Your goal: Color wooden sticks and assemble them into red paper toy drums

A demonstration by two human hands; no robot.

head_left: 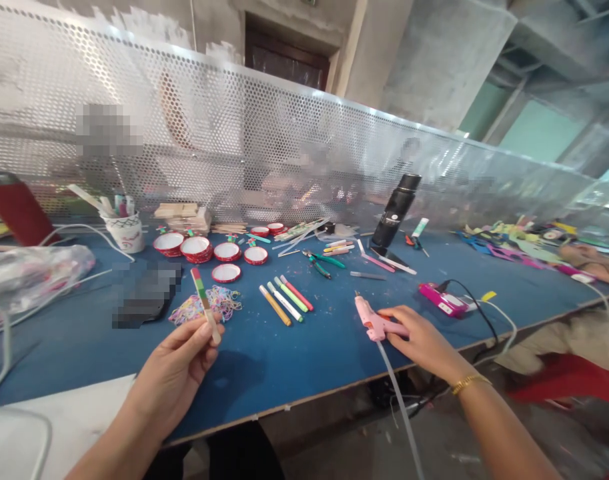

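My left hand (177,370) is closed in a pinch on the lower end of a painted wooden stick (205,303) with red and green bands, held upright over the blue table (294,353). My right hand (419,340) lies on the table with its fingers around the handle of a pink glue gun (371,321), whose nozzle points away from me. A glue stick (397,393) trails from the gun's back toward me. Just beyond the painted stick lies a heap of small coloured rubber bands (211,303).
Several coloured sticks (285,300) lie mid-table. Red-rimmed round lids (209,253), a cup of tools (125,230), green-handled pliers (321,261), a black bottle (397,210) and a pink power strip (441,299) stand farther off. A perforated metal screen (284,147) backs the table. Another person's arm (591,260) rests at the right.
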